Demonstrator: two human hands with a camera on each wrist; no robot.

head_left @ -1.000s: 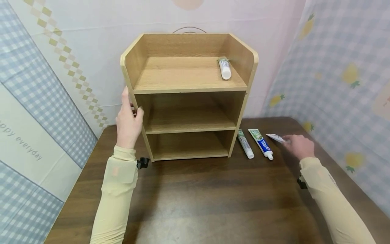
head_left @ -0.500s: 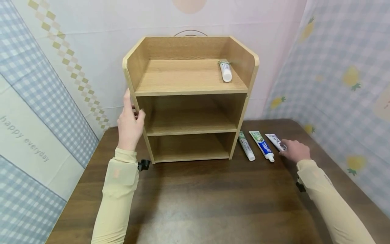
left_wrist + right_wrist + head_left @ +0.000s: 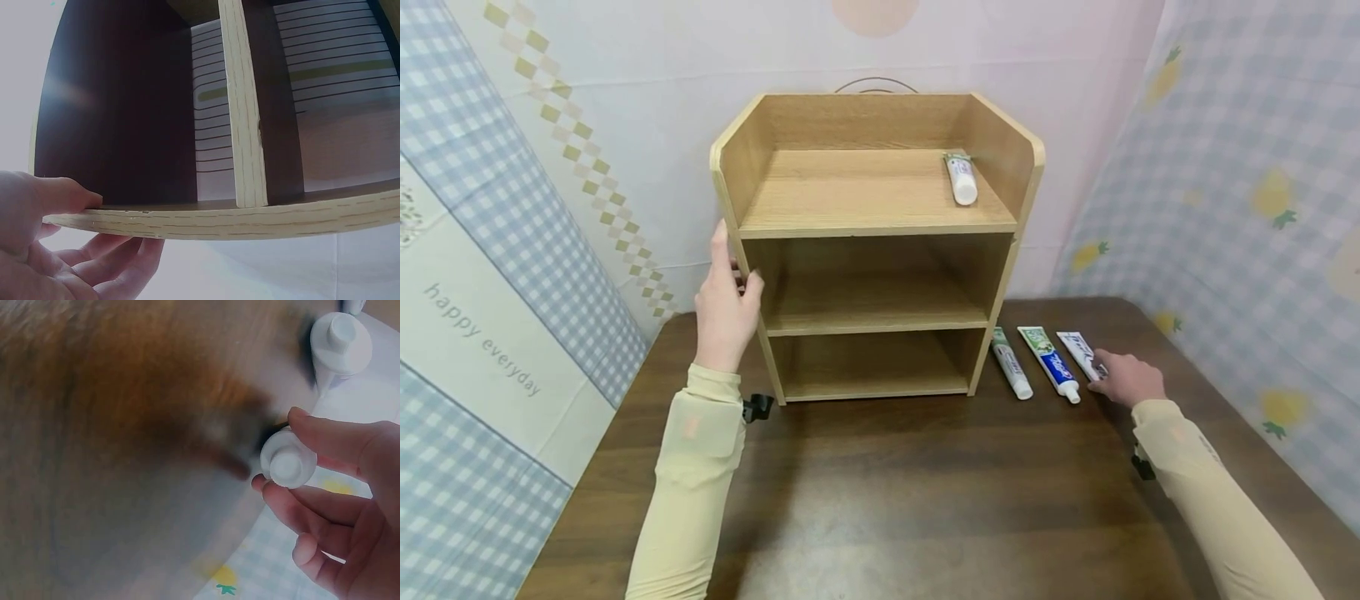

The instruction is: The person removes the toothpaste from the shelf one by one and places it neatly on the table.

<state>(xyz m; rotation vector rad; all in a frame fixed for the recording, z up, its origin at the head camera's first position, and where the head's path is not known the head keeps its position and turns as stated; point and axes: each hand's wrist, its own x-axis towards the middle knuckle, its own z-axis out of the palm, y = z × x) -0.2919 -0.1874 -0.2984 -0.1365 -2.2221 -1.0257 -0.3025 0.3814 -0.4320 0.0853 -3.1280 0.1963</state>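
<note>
Dark wood table (image 3: 925,500), patterned cloth hung on 3 sides. On it stands the 3-tier wooden shelf unit (image 3: 872,250). Your left hand (image 3: 724,308) grips the unit's left side panel, thumb on the inner face and fingers round the outside; the left wrist view shows the same wrap.

1 tube (image 3: 961,177) lies on the top tier by the right wall, cap toward you. 3 more lie side by side on the table, just right of the unit: green-white tube (image 3: 1011,374), blue tube (image 3: 1051,364), then the white tube (image 3: 1081,353), farthest right.

Your right hand (image 3: 1126,379) pinches the white tube at its cap end; the right wrist view shows thumb and fingertips closed round the cap (image 3: 288,459).

Step in hand looks like the pickup of that tube. Its long axis runs near-far, slightly skewed, cap toward you and crimped tail toward the wall.

Next move calls for a firm pinch on the cap, a straight lift clear of the blue tube, and your left hand bracing the unit.
</note>
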